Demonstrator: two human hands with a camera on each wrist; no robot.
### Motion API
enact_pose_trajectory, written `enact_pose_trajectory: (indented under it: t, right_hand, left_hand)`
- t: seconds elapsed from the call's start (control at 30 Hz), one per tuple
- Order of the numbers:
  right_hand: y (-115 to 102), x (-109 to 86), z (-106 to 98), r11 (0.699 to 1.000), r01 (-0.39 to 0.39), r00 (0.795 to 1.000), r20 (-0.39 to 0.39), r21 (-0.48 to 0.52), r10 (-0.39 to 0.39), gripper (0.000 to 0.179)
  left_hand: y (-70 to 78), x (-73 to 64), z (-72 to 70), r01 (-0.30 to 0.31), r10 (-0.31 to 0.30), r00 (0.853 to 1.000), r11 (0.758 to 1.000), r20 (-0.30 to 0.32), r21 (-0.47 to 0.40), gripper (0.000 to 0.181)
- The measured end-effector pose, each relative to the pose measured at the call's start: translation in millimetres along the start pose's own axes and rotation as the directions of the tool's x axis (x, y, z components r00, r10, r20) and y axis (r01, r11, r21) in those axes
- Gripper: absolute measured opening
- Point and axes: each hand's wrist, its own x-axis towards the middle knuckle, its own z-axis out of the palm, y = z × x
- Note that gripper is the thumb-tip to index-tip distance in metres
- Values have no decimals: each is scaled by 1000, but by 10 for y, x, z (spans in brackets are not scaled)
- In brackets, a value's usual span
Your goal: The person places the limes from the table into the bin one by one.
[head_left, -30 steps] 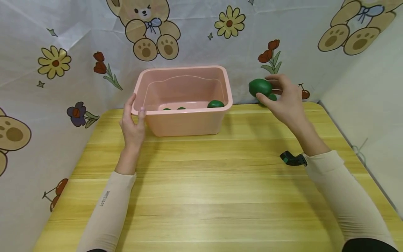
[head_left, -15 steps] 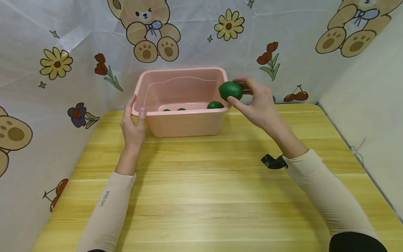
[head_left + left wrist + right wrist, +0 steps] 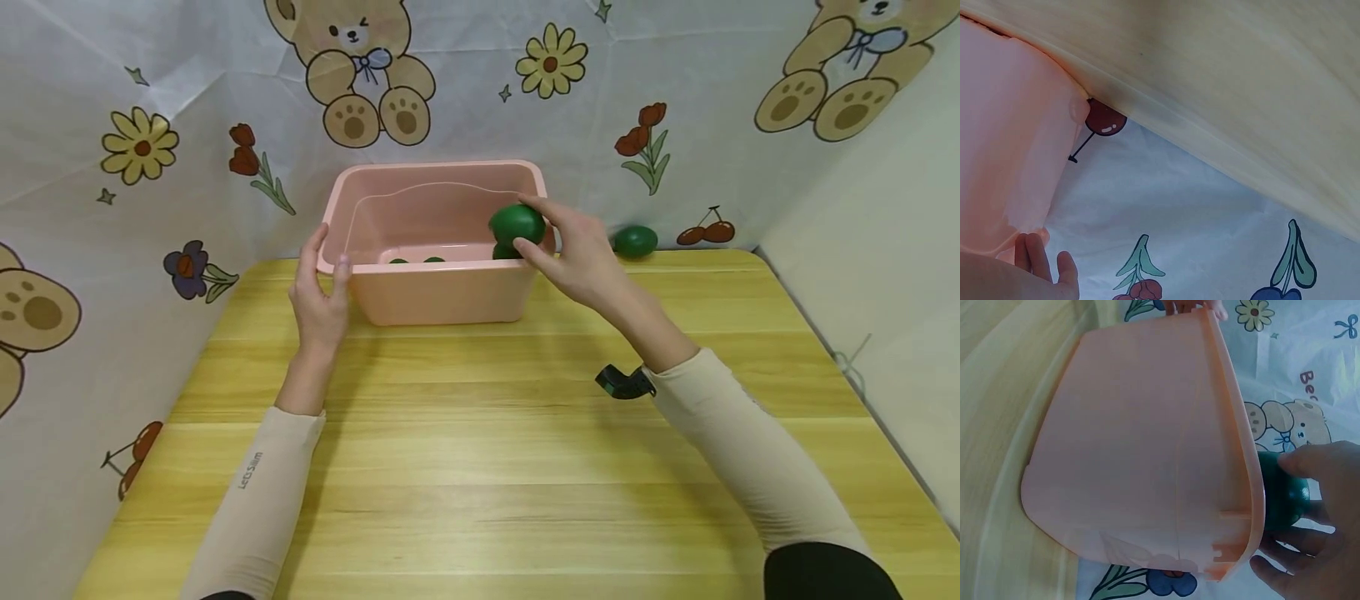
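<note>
A pink plastic bin (image 3: 438, 296) stands at the back of the table. My left hand (image 3: 318, 300) grips its left rim, thumb at the front; in the left wrist view the fingertips (image 3: 1038, 253) show at the bin's edge. Between thumb and fingers, my right hand (image 3: 581, 254) holds a green lime (image 3: 517, 225) over the bin's right end. The right wrist view has this lime (image 3: 1282, 487) beyond the rim, partly hidden by it. Below it sits another lime (image 3: 504, 251) inside the bin, and small green tops (image 3: 433, 259) peek over the front wall.
One more lime (image 3: 636, 242) lies at the table's back edge, right of the bin. Behind the wooden table (image 3: 480, 450) hangs a white cloth (image 3: 465, 100) printed with bears and flowers. A white wall (image 3: 885, 250) borders the right side.
My right hand has carried the lime leftward from the table's back right to over the bin. The lime left behind there now shows fully. My left hand stays at the rim.
</note>
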Motion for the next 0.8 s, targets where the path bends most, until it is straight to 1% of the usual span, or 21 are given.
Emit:
enact_pose_trajectory:
  t: [0.1, 0.23, 0.43, 0.63, 0.8]
  right_hand:
    - [20, 43, 28, 1000, -15, 1000, 16, -14, 15, 62]
    - [79, 48, 57, 999, -52, 999, 9, 0, 52, 63]
    - [169, 7, 52, 996, -87, 995, -48, 33, 88, 58]
    - [308, -34, 4, 996, -86, 988, -130, 20, 88, 50]
    - [460, -75, -30, 994, -111, 981, -159, 18, 112, 48]
  left_hand:
    - [1, -6, -1, 6, -6, 1000, 1000, -3, -2, 60]
    - [-2, -16, 6, 2, -2, 1000, 1000, 5, 0, 60]
    - [5, -10, 16, 5, -5, 1000, 1000, 7, 8, 59]
    - [15, 0, 10, 7, -7, 1000, 1000, 4, 16, 60]
    - [13, 1, 10, 6, -6, 1000, 1000, 7, 15, 59]
